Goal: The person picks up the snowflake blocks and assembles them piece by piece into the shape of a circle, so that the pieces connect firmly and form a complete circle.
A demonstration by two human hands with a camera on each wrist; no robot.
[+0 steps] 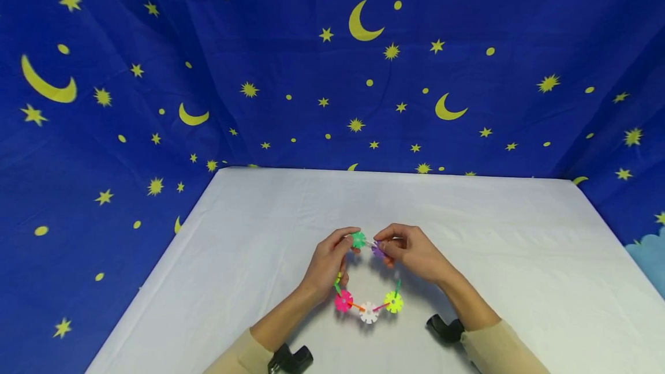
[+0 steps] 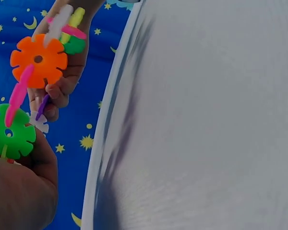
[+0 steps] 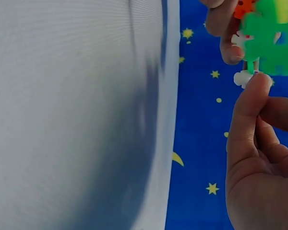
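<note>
Slotted plastic flower discs, joined by small bars, make a loop held above the white table. My left hand (image 1: 326,261) holds a green flower disc (image 1: 358,239) between thumb and fingers. Facing it, my right hand (image 1: 419,253) pinches a purple flower disc (image 1: 377,249), partly hidden by the fingers. A pale bar spans the two discs. Nearer me hang a pink disc (image 1: 343,301), a white disc (image 1: 369,313) and a yellow disc (image 1: 393,302). The left wrist view shows an orange disc (image 2: 50,67); in the right wrist view a white piece (image 3: 241,78) sits at the right thumb tip.
The white-covered table (image 1: 260,224) spreads around both hands. Blue cloth (image 1: 312,62) with yellow stars and moons rises behind it and along the sides. Black devices (image 1: 444,329) sit by both wrists, near the beige sleeves (image 1: 501,351).
</note>
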